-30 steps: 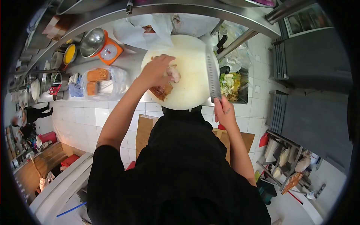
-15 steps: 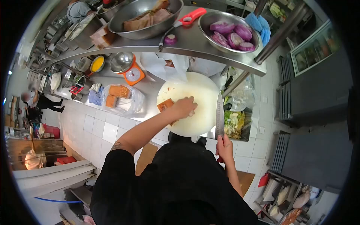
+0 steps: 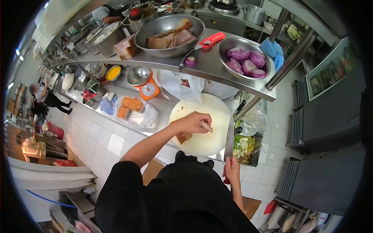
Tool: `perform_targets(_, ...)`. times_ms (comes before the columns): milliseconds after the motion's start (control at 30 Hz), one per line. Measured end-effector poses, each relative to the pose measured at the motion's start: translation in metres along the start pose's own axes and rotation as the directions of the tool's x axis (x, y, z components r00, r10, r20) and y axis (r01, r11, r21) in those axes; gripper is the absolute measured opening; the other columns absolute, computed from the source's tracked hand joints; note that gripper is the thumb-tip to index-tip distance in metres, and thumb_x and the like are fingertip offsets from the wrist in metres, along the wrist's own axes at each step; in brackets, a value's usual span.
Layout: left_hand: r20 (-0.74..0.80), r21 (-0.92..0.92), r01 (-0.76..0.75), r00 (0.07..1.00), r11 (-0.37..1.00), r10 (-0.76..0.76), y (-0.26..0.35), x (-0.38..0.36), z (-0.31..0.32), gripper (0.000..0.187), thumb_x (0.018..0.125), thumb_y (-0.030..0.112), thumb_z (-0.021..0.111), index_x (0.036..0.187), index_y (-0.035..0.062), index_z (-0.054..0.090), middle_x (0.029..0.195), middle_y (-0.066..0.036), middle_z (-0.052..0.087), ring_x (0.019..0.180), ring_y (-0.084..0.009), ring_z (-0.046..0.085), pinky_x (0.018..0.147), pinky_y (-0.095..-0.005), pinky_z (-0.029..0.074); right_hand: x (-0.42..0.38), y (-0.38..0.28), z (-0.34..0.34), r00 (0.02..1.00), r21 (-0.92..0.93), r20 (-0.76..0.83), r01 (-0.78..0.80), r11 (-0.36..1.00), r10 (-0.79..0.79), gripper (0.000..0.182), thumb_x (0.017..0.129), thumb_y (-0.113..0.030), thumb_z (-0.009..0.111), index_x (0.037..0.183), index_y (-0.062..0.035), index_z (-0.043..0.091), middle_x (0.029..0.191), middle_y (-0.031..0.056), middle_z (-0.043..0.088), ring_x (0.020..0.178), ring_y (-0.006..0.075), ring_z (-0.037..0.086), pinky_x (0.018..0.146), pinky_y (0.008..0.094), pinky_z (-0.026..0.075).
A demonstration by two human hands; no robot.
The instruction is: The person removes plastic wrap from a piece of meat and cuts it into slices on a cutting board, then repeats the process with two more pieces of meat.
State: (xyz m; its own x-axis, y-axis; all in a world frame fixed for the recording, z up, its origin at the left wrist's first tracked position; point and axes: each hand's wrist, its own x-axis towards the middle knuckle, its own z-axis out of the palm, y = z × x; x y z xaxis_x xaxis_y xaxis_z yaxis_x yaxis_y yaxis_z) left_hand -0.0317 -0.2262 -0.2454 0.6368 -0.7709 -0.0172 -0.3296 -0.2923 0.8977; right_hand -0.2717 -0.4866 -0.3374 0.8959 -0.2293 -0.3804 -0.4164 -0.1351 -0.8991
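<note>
My left hand (image 3: 193,123) is closed above the round white cutting board (image 3: 217,110), its fingers pinching a small pale piece (image 3: 206,126) whose kind I cannot make out. Beneath that wrist, partly hidden, a browned slab of roasted meat (image 3: 183,138) lies on the board's left side, with a few brown crumbs near it. A long knife (image 3: 229,140) is held by its red handle in my right hand (image 3: 232,170). Its broad blade points away from me along the board's right edge.
On the shelf above stand a steel bowl of meat (image 3: 171,46), a red-handled lighter (image 3: 211,40) and a bowl of peeled red onions (image 3: 241,73). Left lie bagged browned slabs (image 3: 132,104) and an orange scale (image 3: 149,90). A bin of vegetable scraps (image 3: 244,145) sits right. People stand far left.
The camera view has tilted up, so everything sits lower in it. My left hand has lifted and turned, showing the pale piece more clearly. The knife stays beside the board.
</note>
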Motion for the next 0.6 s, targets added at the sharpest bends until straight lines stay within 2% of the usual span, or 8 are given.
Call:
perform_targets(133,-0.352,0.229,-0.342,0.844,0.911,0.405,0.142,-0.057,-0.094,0.03,0.076,0.006,0.082,0.105,0.0079,0.073,0.106,-0.007,0.076,0.101,-0.0238,0.074,0.087,-0.0372,0.058,-0.018,-0.016,-0.005,0.998,-0.061,-0.054,-0.033,0.998,0.03,0.025,0.112,-0.023,0.057,0.099,-0.0016,0.056,0.06,0.0051,0.056,0.041,0.0161,0.054,0.038,0.0341,0.043)
perform_targets(200,-0.494,0.597,-0.214,0.661,0.773,0.564,0.199,-0.057,-0.156,0.029,0.077,0.004,0.075,0.106,0.0082,0.074,0.104,-0.007,0.077,0.094,-0.02,0.074,0.082,-0.0337,0.059,-0.02,-0.02,-0.004,0.998,-0.031,-0.038,-0.053,0.998,0.052,0.024,0.112,-0.023,0.058,0.101,-0.0015,0.057,0.059,0.0048,0.056,0.041,0.0159,0.054,0.038,0.034,0.043)
perform_targets(233,-0.539,0.584,-0.107,0.69,0.805,0.483,0.218,-0.051,-0.186,0.03,0.078,0.005,0.074,0.109,0.0065,0.075,0.101,-0.007,0.077,0.091,-0.0176,0.073,0.08,-0.0316,0.059,-0.016,-0.014,-0.003,1.0,-0.091,-0.014,-0.001,0.996,-0.001,0.025,0.112,-0.023,0.057,0.101,-0.0015,0.057,0.06,0.0045,0.056,0.041,0.0155,0.054,0.039,0.0336,0.043)
perform_targets(400,-0.37,0.841,0.109,0.831,0.53,0.415,0.2,-0.014,-0.292,0.034,0.092,0.011,0.071,0.126,0.005,0.07,0.112,-0.011,0.075,0.105,-0.0182,0.073,0.091,-0.0318,0.055,-0.002,-0.029,0.009,0.995,-0.164,0.082,0.072,0.984,-0.059,0.024,0.112,-0.023,0.058,0.101,-0.0026,0.059,0.06,0.0032,0.056,0.043,0.0135,0.054,0.04,0.0322,0.043)
perform_targets(433,-0.213,0.955,0.009,0.718,0.297,0.663,0.201,-0.017,-0.289,0.032,0.095,0.006,0.068,0.126,0.0052,0.071,0.113,-0.011,0.075,0.105,-0.0181,0.072,0.093,-0.0332,0.055,0.001,-0.03,0.013,0.994,-0.191,0.069,0.101,0.976,-0.09,0.026,0.111,-0.024,0.06,0.096,-0.0024,0.058,0.059,0.0066,0.057,0.042,0.0172,0.054,0.041,0.0357,0.043)
perform_targets(467,-0.212,0.952,0.004,0.725,0.305,0.655,0.198,-0.03,-0.278,0.032,0.095,0.006,0.068,0.126,0.0052,0.071,0.113,-0.011,0.075,0.105,-0.0181,0.072,0.093,-0.0332,0.055,0.01,-0.032,0.014,0.995,-0.191,0.068,0.088,0.978,-0.076,0.026,0.111,-0.024,0.06,0.096,-0.0024,0.058,0.059,0.0066,0.057,0.042,0.0172,0.054,0.041,0.0357,0.043)
perform_targets(533,-0.539,0.375,-0.184,0.754,0.909,0.375,0.192,-0.07,-0.215,0.033,0.095,0.001,0.065,0.127,0.0053,0.072,0.116,-0.012,0.076,0.109,-0.0208,0.071,0.096,-0.0353,0.056,0.008,-0.023,0.015,0.97,-0.427,0.089,0.243,0.871,-0.227,0.028,0.107,-0.026,0.065,0.096,-0.0002,0.059,0.069,0.0209,0.067,0.062,0.0433,0.066,0.058,0.0502,0.051)
perform_targets(600,-0.197,0.271,-0.331,0.9,0.904,0.389,0.154,-0.087,-0.191,0.037,0.092,-0.004,0.068,0.127,0.0062,0.074,0.123,-0.011,0.075,0.118,-0.0256,0.071,0.1,-0.0376,0.057,0.009,-0.021,0.014,0.98,-0.496,0.117,0.198,0.846,-0.161,0.03,0.105,-0.028,0.067,0.095,0.0001,0.06,0.076,0.0238,0.07,0.072,0.0508,0.066,0.066,0.0554,0.053)
